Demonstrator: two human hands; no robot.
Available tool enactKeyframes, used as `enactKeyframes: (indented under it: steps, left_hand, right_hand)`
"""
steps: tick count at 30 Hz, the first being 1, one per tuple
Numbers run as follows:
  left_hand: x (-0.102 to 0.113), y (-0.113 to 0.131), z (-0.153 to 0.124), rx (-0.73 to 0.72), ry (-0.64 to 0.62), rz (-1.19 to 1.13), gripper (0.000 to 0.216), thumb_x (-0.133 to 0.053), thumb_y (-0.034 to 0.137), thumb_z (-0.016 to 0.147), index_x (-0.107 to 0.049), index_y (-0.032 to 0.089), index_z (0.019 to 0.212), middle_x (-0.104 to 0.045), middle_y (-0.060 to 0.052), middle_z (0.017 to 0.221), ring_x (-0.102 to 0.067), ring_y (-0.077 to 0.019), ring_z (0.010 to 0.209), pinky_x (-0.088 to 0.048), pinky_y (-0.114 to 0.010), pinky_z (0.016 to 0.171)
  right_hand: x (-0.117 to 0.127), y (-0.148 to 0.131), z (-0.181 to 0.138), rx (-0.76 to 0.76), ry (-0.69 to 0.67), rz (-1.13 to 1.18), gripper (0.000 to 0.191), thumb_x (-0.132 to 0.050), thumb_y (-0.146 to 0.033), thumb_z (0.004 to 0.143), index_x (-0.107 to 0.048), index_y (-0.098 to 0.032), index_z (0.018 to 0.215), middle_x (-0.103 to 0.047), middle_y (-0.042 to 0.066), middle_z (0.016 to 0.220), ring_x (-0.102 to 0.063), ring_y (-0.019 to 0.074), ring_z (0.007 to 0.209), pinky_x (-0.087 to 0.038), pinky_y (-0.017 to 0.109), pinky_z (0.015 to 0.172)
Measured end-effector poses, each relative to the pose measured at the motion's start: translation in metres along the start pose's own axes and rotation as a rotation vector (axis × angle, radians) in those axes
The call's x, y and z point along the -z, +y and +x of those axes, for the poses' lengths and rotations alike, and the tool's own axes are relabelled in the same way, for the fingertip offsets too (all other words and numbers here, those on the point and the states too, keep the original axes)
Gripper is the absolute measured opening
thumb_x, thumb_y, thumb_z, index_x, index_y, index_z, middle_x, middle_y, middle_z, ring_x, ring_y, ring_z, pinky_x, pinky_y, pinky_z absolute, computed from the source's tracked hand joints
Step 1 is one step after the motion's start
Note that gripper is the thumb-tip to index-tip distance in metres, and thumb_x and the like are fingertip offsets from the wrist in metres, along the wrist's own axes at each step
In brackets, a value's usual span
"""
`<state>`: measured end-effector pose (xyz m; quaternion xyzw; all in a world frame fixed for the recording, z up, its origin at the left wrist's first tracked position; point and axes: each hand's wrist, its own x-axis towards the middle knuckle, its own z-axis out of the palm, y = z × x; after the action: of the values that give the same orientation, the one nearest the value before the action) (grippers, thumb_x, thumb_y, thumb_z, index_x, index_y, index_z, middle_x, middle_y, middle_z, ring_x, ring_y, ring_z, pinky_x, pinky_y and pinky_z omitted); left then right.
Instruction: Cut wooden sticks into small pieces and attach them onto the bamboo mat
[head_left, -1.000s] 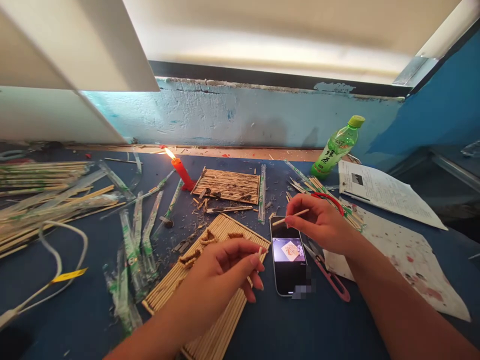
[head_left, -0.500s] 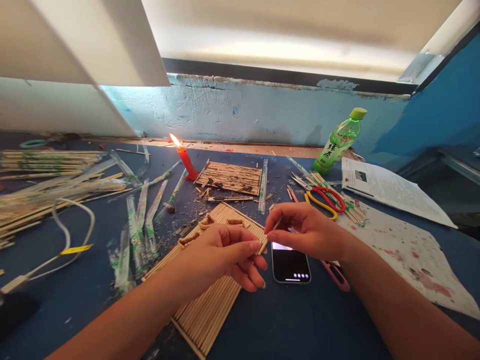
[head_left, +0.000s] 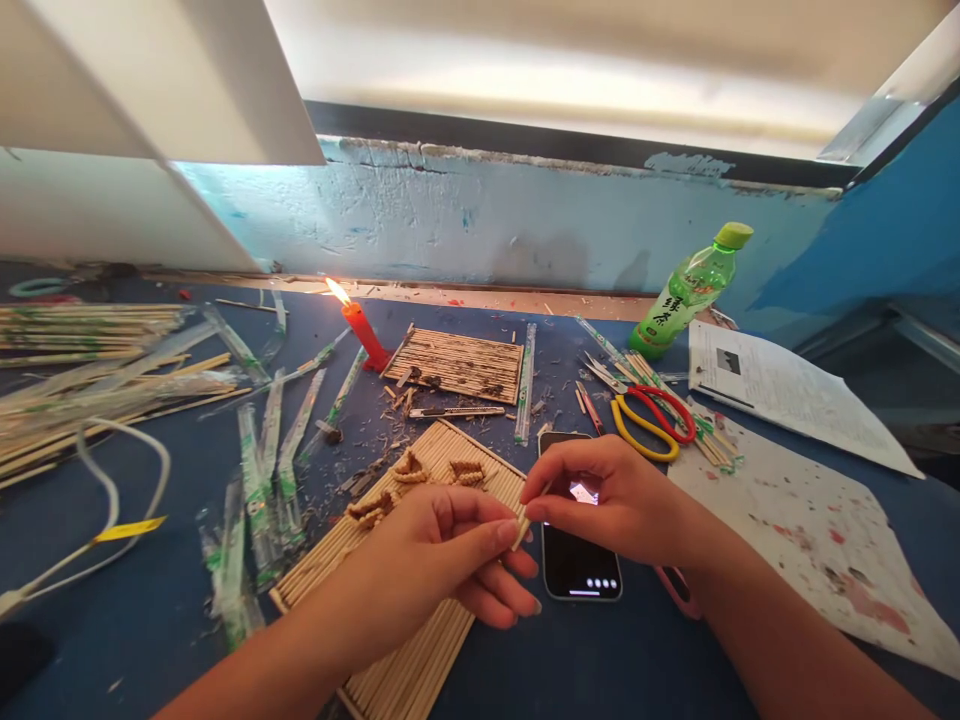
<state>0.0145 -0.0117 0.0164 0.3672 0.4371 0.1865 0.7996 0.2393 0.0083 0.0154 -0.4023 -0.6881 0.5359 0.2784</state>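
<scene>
My left hand [head_left: 461, 555] pinches a small pale piece of wooden stick [head_left: 520, 532] between thumb and forefinger, its other fingers loosely curled. Close against it, my right hand [head_left: 611, 495] is closed in a pinch at the same spot; a thin stick end seems to show between its fingertips, partly hidden. Below both hands lies a large panel of chopsticks [head_left: 420, 640] set side by side. On its upper part rest small brown curved pieces [head_left: 409, 470] built of short stick bits. A phone [head_left: 581, 565] with a lit screen lies beneath my right hand.
A burning red candle [head_left: 361, 332] stands beside a smaller scorched stick panel [head_left: 457, 363]. A craft knife [head_left: 457, 412], scissors [head_left: 652, 415] and a green tea bottle [head_left: 690, 290] lie or stand beyond. Wrappers [head_left: 255, 480], chopsticks [head_left: 97, 325] and a white cable [head_left: 112, 490] spread leftward; papers [head_left: 795, 400] lie right.
The view has shifted slightly, so the hands and near things sit lower in the picture. Both hands keep nearly the same pinching pose, fingertips close together.
</scene>
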Motion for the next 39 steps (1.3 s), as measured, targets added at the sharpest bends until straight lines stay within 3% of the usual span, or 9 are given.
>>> enactKeyframes:
  steps: [9, 26, 39]
  left_hand:
    - [0.0, 0.001, 0.001, 0.006, 0.026, -0.022, 0.029, -0.082, 0.041, 0.087, -0.076, 0.013, 0.089, -0.083, -0.007, 0.085, -0.08, -0.0152, 0.069, -0.062, -0.019, 0.061]
    - [0.005, -0.008, 0.002, -0.012, -0.06, 0.054, 0.021, -0.077, 0.034, 0.094, -0.077, 0.013, 0.094, -0.084, -0.007, 0.088, -0.081, -0.0165, 0.077, -0.065, -0.02, 0.066]
    - [0.006, -0.012, 0.003, 0.017, -0.109, -0.123, 0.017, -0.073, 0.029, 0.096, -0.076, 0.013, 0.089, -0.084, -0.009, 0.083, -0.081, -0.017, 0.072, -0.065, -0.018, 0.06]
  right_hand:
    - [0.0, 0.005, 0.001, 0.011, 0.017, 0.039, 0.01, -0.08, -0.028, 0.09, -0.079, -0.018, 0.093, -0.076, 0.002, 0.084, -0.065, 0.0145, 0.075, -0.053, 0.026, 0.072]
    - [-0.005, 0.003, -0.003, 0.081, -0.018, -0.045, 0.007, -0.079, -0.023, 0.091, -0.078, -0.016, 0.093, -0.076, 0.001, 0.082, -0.068, 0.0117, 0.073, -0.052, 0.021, 0.068]
    - [-0.003, 0.002, -0.003, 0.032, -0.016, 0.012, 0.014, -0.078, -0.03, 0.092, -0.076, -0.016, 0.094, -0.076, 0.002, 0.082, -0.067, 0.0133, 0.074, -0.053, 0.024, 0.069]
